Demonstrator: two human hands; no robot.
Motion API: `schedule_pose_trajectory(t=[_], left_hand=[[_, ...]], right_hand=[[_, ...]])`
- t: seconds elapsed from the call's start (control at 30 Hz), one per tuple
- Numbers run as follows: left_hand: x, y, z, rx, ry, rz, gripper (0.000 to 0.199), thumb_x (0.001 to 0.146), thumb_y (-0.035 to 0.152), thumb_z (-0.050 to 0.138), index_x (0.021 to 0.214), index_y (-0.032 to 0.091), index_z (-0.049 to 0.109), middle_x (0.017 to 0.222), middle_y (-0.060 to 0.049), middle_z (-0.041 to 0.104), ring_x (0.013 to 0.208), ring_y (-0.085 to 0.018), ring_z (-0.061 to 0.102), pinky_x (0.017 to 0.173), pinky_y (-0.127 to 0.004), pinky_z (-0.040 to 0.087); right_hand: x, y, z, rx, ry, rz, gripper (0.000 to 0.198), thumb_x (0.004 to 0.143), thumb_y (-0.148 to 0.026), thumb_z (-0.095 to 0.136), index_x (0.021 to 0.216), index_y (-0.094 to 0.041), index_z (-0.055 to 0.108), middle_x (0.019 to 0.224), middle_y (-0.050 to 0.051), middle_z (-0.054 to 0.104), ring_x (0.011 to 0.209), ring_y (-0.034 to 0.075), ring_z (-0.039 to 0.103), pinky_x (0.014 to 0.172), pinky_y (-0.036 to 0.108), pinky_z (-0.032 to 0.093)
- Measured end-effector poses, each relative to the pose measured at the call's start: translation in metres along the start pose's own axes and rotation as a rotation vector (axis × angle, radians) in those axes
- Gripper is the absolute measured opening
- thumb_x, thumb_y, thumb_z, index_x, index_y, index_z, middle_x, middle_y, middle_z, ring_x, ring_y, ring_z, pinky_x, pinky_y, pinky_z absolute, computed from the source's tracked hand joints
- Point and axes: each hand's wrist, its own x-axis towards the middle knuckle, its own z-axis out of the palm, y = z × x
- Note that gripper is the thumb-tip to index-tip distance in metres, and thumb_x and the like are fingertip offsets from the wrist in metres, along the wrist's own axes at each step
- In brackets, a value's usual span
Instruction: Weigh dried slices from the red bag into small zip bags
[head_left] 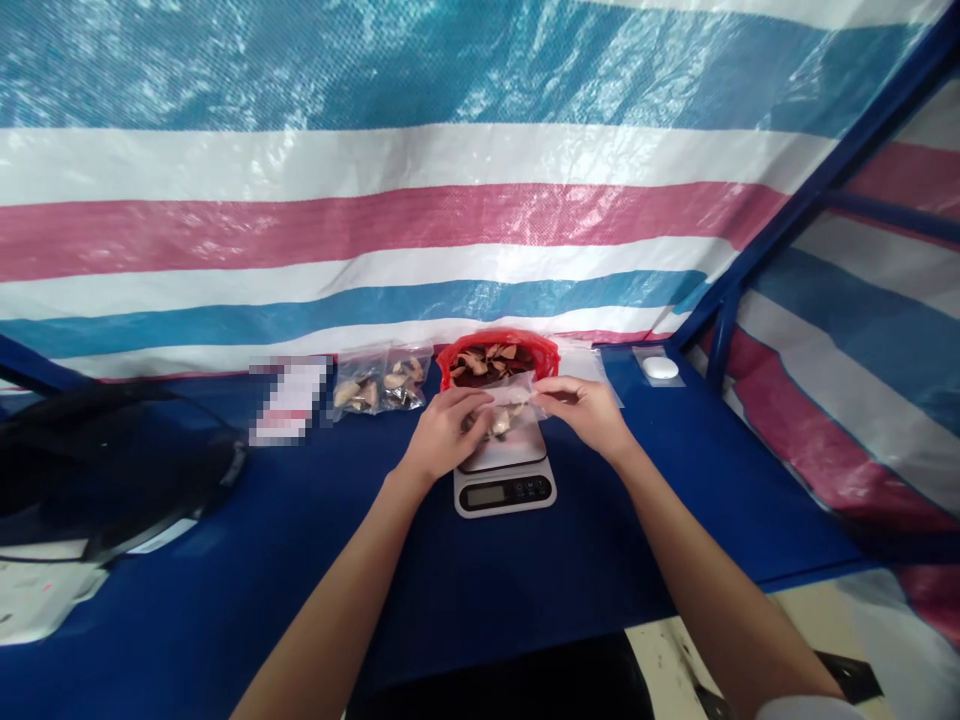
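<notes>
Over a white digital kitchen scale (pixel 506 495), a clear zip bag (pixel 504 418) with pale dried slices inside is pinched at its top by both hands. My left hand (pixel 448 432) closes on the bag's left top edge, thumb toward the slices. At the right top corner, the fingers of my right hand (pixel 581 408) are pinched on the plastic. Just behind the bag stands an open red plastic bag (pixel 499 340) holding brownish dried slices (pixel 491 362). The scale's display is too dim to read.
Left of the red bag lie filled clear bags (pixel 381 382) and a blurred-out packet (pixel 289 405). A large black round object (pixel 112 465) and a white device (pixel 45 595) are at far left. A white oval item (pixel 660 368) lies at right. Striped sheeting (pixel 375 225) walls the blue table (pixel 315 560).
</notes>
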Motion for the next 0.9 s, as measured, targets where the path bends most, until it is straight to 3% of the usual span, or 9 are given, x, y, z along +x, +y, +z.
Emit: schedule_pose_trajectory(t=[0.13,0.27,0.43,0.53,0.67,0.77,0.9], left_hand=[[0.016,0.002,-0.005,-0.111,0.078,-0.104,0.03,0.097,0.035,0.056,0.114,0.017,0.074,0.116,-0.013,0.075,0.112,-0.026,0.068,0.099,-0.041,0.056],[0.034,0.004,-0.008,-0.315,0.018,-0.262,0.041,0.095,0.045,0.059,0.123,0.016,0.071,0.123,-0.013,0.073,0.114,-0.028,0.069,0.088,-0.035,0.059],[0.045,0.0,-0.009,-0.597,-0.099,-0.393,0.045,0.09,0.055,0.063,0.103,0.015,0.078,0.097,-0.008,0.079,0.084,-0.022,0.072,0.074,-0.029,0.057],[0.045,-0.009,-0.008,-0.739,-0.11,-0.468,0.041,0.084,0.056,0.07,0.09,0.016,0.078,0.077,-0.004,0.074,0.062,-0.016,0.064,0.057,-0.024,0.05],[0.043,-0.019,-0.003,-0.824,0.052,-0.598,0.037,0.08,0.053,0.076,0.084,0.016,0.075,0.07,-0.001,0.068,0.056,-0.011,0.056,0.052,-0.022,0.045],[0.041,-0.022,0.001,-0.896,0.21,-0.646,0.034,0.079,0.05,0.077,0.083,0.017,0.072,0.075,-0.001,0.07,0.06,-0.011,0.057,0.055,-0.021,0.046],[0.034,-0.021,0.004,-0.949,0.279,-0.657,0.035,0.08,0.052,0.077,0.086,0.017,0.072,0.075,-0.002,0.071,0.061,-0.011,0.059,0.056,-0.023,0.048]], right_hand=[[0.007,-0.026,-0.002,-0.069,-0.148,-0.114,0.022,0.085,-0.039,0.072,0.099,-0.024,0.081,0.1,0.003,0.08,0.089,0.022,0.076,0.086,0.034,0.062],[0.02,-0.047,-0.002,-0.149,-0.263,-0.239,0.023,0.091,-0.039,0.066,0.1,-0.026,0.081,0.098,0.002,0.08,0.087,0.021,0.075,0.079,0.032,0.062],[0.036,-0.053,0.006,-0.152,-0.305,-0.324,0.023,0.093,-0.041,0.064,0.096,-0.027,0.082,0.1,0.002,0.08,0.091,0.022,0.075,0.085,0.034,0.061],[0.041,-0.048,0.015,-0.118,-0.225,-0.305,0.022,0.092,-0.041,0.065,0.092,-0.028,0.082,0.096,0.002,0.081,0.089,0.022,0.076,0.087,0.036,0.062],[0.042,-0.03,0.028,0.006,-0.025,-0.275,0.022,0.087,-0.041,0.071,0.099,-0.025,0.08,0.111,0.005,0.078,0.109,0.024,0.072,0.098,0.039,0.059],[0.04,-0.013,0.038,0.152,0.122,-0.084,0.037,0.08,-0.046,0.077,0.109,-0.023,0.077,0.113,0.006,0.078,0.105,0.025,0.074,0.094,0.039,0.062],[0.037,-0.001,0.047,0.184,0.097,0.089,0.038,0.078,-0.051,0.077,0.101,-0.022,0.079,0.1,0.006,0.08,0.094,0.025,0.075,0.085,0.039,0.064]])
